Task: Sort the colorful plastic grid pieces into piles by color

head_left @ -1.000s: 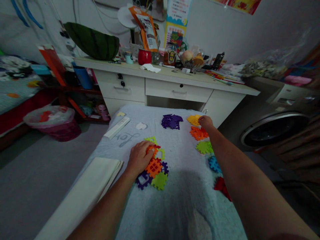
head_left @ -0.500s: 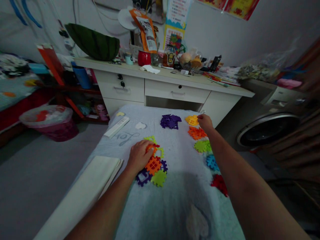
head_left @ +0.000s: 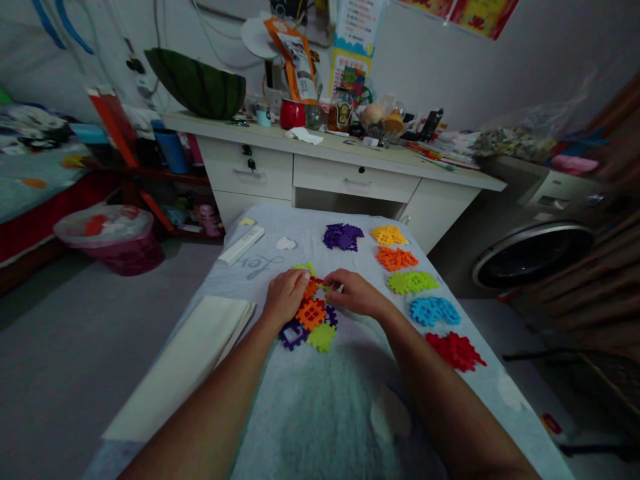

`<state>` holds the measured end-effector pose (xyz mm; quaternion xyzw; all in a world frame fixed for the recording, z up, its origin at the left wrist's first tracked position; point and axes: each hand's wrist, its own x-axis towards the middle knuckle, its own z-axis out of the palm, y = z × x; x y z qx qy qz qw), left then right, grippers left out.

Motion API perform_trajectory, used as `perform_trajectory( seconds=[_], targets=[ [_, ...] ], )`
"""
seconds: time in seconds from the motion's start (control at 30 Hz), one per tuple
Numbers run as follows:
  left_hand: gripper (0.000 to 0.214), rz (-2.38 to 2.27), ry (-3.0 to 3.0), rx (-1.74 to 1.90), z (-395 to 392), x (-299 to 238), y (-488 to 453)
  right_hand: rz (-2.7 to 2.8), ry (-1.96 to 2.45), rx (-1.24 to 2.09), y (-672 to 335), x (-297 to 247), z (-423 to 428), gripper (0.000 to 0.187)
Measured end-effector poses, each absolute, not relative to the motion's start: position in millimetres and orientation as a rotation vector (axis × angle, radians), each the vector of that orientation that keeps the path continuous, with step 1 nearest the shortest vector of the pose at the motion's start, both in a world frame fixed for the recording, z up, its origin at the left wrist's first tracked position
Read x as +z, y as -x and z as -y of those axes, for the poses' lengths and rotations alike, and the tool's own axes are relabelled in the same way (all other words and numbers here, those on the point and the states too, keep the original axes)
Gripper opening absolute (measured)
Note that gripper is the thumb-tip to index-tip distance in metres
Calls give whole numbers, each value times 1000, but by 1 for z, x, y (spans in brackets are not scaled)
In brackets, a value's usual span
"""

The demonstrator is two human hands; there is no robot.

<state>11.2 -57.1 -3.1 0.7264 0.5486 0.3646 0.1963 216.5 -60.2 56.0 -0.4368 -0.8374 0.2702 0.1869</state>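
Observation:
A mixed pile of toothed plastic interlocking tiles lies mid-table, with an orange tile (head_left: pixel 311 314), a purple tile (head_left: pixel 293 335) and a lime-green tile (head_left: pixel 321 337) showing. My left hand (head_left: pixel 286 293) is curled over the pile's upper left, fingers closed on another orange tile (head_left: pixel 311 289). From the right, my right hand (head_left: pixel 353 291) reaches the same pile, thumb and finger pinched at the edge of a lime-green frame tile partly hidden by the fingers. A red piece peeks out between both hands. The fingertips nearly meet.
Sorted tile piles line the right side: yellow (head_left: pixel 389 235), orange (head_left: pixel 396 258), green (head_left: pixel 411 282), blue (head_left: pixel 434 311), red (head_left: pixel 455 351). A purple pile (head_left: pixel 343 237) lies at the back. A white box (head_left: pixel 242 246) and folded white sheet (head_left: pixel 183 363) lie left. A drawer desk (head_left: pixel 355 180) stands behind.
My right hand has left the yellow pile and come back toward me and left to the mixed pile. My left hand stays there. The view has shifted slightly.

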Motion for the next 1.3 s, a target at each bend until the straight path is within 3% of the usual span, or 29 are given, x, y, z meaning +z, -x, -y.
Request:
perform_trajectory(
  seconds=[0.13, 0.2, 0.47, 0.63, 0.83, 1.0, 1.3],
  targets=[
    [45, -1544, -2044, 1014, 58, -2, -11, 2510, 1022, 718, -205, 47, 84, 64],
    [45, -1555, -2033, 1003, 58, -1, -12, 2580, 955, 711, -202, 46, 90, 76],
    [48, -1568, -2016, 976, 58, 1, -12, 2510, 998, 660, -201, 47, 92, 37],
    [48, -1568, -2022, 976, 58, 1, -12, 2466, 917, 700, -206, 49, 92, 21],
    [48, -1553, -2050, 964, 57, 0, -12, 2404, 981, 650, -204, 51, 94, 20],
    [48, -1566, -2069, 951, 56, -1, -12, 2036, 1192, 530, -215, 50, 82, 13],
    [46, -1561, -2075, 947, 55, -2, -12, 1517, 1542, 271, -305, 53, 15, 15]
  ],
)
